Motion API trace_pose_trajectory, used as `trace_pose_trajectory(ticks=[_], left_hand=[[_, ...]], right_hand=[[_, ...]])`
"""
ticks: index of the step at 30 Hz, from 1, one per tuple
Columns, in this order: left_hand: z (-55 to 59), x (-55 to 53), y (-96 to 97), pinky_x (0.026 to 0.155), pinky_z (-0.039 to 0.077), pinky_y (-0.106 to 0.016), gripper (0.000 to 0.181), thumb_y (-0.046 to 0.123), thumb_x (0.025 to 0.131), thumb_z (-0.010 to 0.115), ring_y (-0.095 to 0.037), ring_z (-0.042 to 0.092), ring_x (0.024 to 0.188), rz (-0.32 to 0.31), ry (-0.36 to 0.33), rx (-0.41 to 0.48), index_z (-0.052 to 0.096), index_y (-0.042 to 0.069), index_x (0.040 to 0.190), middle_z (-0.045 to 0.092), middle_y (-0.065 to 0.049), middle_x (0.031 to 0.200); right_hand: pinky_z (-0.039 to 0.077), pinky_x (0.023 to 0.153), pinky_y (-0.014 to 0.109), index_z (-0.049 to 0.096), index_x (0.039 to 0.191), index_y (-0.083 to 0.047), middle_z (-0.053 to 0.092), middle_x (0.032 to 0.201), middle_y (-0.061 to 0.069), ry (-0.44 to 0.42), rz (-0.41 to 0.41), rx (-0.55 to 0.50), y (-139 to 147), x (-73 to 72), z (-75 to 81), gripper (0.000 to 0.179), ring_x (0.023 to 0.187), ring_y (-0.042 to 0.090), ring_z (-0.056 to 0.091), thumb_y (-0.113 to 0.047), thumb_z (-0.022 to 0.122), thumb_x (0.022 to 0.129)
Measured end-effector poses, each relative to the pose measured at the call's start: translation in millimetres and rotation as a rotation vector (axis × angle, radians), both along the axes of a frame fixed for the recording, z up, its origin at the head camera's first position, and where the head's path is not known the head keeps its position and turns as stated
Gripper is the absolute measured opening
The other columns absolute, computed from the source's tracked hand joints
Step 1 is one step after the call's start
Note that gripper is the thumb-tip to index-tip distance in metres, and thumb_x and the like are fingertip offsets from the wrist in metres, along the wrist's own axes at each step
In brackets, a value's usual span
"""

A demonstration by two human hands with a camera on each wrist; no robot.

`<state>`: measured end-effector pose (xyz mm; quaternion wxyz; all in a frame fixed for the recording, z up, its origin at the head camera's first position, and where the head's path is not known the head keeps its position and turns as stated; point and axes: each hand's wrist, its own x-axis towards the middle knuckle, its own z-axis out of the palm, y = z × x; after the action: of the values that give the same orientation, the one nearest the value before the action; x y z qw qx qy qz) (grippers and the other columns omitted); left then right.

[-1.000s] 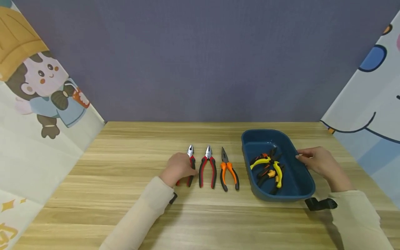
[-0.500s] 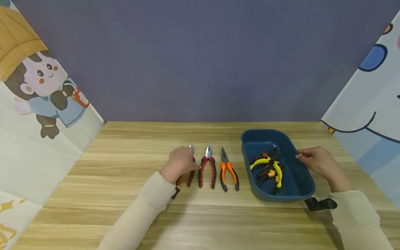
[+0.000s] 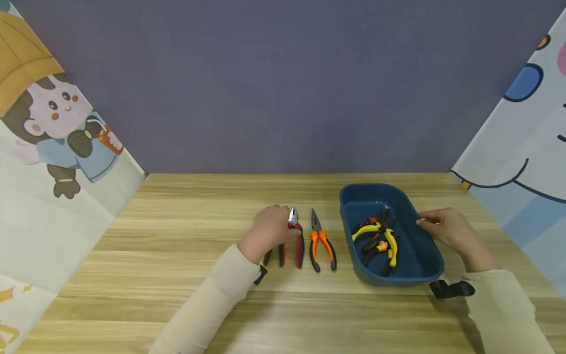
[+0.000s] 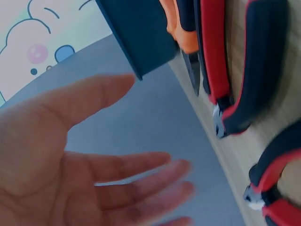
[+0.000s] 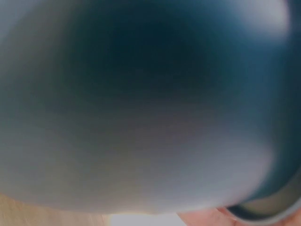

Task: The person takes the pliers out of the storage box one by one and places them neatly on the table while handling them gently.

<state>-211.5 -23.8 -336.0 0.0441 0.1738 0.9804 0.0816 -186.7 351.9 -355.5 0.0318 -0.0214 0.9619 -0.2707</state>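
Observation:
My left hand (image 3: 268, 231) hovers over two red-and-black combination pliers. Its thumb and fingers are spread with nothing between them in the left wrist view. The leftmost pliers (image 4: 281, 212) are mostly hidden under the hand in the head view; the middle pliers (image 3: 301, 248) show beside the thumb, silver head pointing away. Just right of them lie orange-and-black long-nose pliers (image 3: 314, 246). At the right, my right hand (image 3: 451, 238) pinches the rim of a blue plastic bin (image 3: 415, 253) between thumb and fingers. The right wrist view is mostly blurred.
Inside the bin lie several pliers, among them a yellow-handled pair (image 3: 391, 242), heaped toward its left side. The wooden table (image 3: 199, 211) ends at a grey back panel (image 3: 287, 98), with printed cartoon panels on both sides.
My left hand has moved right from the leftmost pliers toward the middle pair, and the leftmost pliers are more covered now. The right hand stays on the bin.

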Motion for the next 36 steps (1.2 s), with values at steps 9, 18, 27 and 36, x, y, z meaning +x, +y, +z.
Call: trace_pose_trajectory(ticks=[9, 18, 27, 36], left_hand=[[1.3, 6.9, 16.7, 0.054, 0.041, -0.028, 0.027, 0.033, 0.081, 0.071, -0.016, 0.051, 0.064, -0.088, 0.069, 0.076, 0.058, 0.009, 0.08, 0.052, 0.0, 0.069], [5.5, 11.8, 43.6, 0.061, 0.047, -0.028, 0.041, 0.039, 0.084, 0.068, -0.018, 0.06, 0.08, -0.155, 0.054, 0.038, 0.064, 0.006, 0.108, 0.063, -0.005, 0.094], [11.7, 21.9, 78.6, 0.06, 0.048, -0.026, 0.034, 0.039, 0.085, 0.068, -0.017, 0.06, 0.087, -0.207, 0.04, 0.073, 0.064, 0.01, 0.101, 0.063, -0.004, 0.101], [15.9, 27.6, 110.7, 0.062, 0.047, -0.021, 0.05, 0.051, 0.085, 0.063, -0.012, 0.058, 0.086, -0.276, 0.095, -0.058, 0.061, 0.01, 0.113, 0.061, -0.001, 0.1]], right_hand=[[0.053, 0.06, 0.036, 0.053, 0.122, 0.015, 0.056, 0.111, 0.037, -0.007, -0.009, 0.0, 0, 0.6, 0.0, 0.04, 0.069, 0.02, 0.064, -0.016, 0.053, 0.096], [0.054, 0.061, 0.036, 0.053, 0.122, 0.015, 0.056, 0.112, 0.037, -0.006, -0.006, -0.006, 1, -1.5, -0.4, 0.041, 0.07, 0.021, 0.064, -0.017, 0.053, 0.096], [0.053, 0.059, 0.033, 0.054, 0.12, 0.016, 0.057, 0.109, 0.037, 0.016, 0.005, -0.011, 1, 1.0, -0.2, 0.039, 0.069, 0.02, 0.064, -0.014, 0.054, 0.095], [0.054, 0.06, 0.034, 0.054, 0.12, 0.016, 0.057, 0.11, 0.037, 0.017, -0.003, -0.016, 0, 0.4, -0.5, 0.038, 0.071, 0.021, 0.064, -0.014, 0.054, 0.095]])
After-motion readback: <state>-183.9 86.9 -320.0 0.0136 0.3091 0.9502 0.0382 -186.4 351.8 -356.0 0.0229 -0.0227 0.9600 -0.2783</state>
